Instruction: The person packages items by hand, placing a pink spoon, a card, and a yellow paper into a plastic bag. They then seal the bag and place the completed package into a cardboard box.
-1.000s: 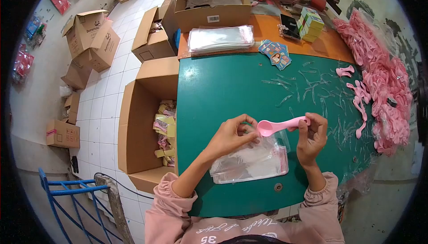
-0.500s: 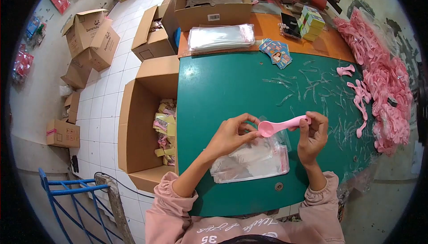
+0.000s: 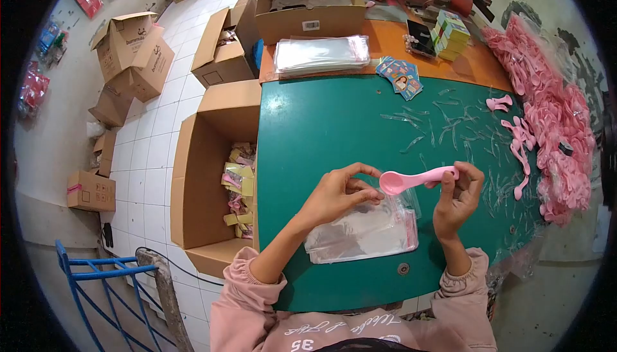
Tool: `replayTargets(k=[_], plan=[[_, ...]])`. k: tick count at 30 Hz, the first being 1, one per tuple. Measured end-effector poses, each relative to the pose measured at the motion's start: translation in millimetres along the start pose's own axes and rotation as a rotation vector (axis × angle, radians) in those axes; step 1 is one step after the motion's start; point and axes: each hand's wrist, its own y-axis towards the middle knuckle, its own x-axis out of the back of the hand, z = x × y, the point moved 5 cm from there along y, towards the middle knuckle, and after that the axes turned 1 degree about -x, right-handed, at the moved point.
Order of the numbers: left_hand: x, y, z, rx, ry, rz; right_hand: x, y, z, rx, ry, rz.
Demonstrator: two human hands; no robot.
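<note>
A pink plastic measuring spoon (image 3: 421,179) is held by the end of its handle in the pinched fingers of my right hand (image 3: 457,199). Its round bowl points left, toward my left hand (image 3: 344,194). The left thumb and forefinger are spread apart close to the bowl, and no firm grip on it shows. Beneath both hands lies a stack of clear plastic bags (image 3: 360,235) on the green tabletop (image 3: 308,133). Clear film shows just behind the spoon bowl; whether my left fingers touch it is hard to make out.
Loose pink spoons (image 3: 519,153) and a large heap of them (image 3: 556,120) lie at right, beside scattered clear plastic strips (image 3: 459,120). Printed cards (image 3: 400,77) and more clear bags (image 3: 321,54) are at the back. An open carton (image 3: 209,127) with packed items stands left.
My right hand has moved slightly right with the spoon. The bowl has drawn away from my left thumb, and the left fingers are a little wider apart.
</note>
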Motion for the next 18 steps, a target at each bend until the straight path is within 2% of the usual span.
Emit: replayTargets(k=[2, 4, 13, 18], plan=[[0.1, 0.3, 1.4, -0.041, -0.001, 0.004, -0.7, -0.5, 1.3, 0.01, -0.004, 0.025], [-0.1, -0.1, -0.1, -0.002, 0.008, 0.006, -2.8, -2.2, 0.9, 0.001, -0.035, 0.087], [-3.1, -0.6, 3.2, 0.036, -0.004, 0.04, -5.9, -3.5, -0.3, -0.056, 0.013, 0.105], [-8.1, -0.5, 3.8, 0.012, -0.03, 0.133, -14.7, -7.3, -2.4, -0.247, 0.075, 0.178]])
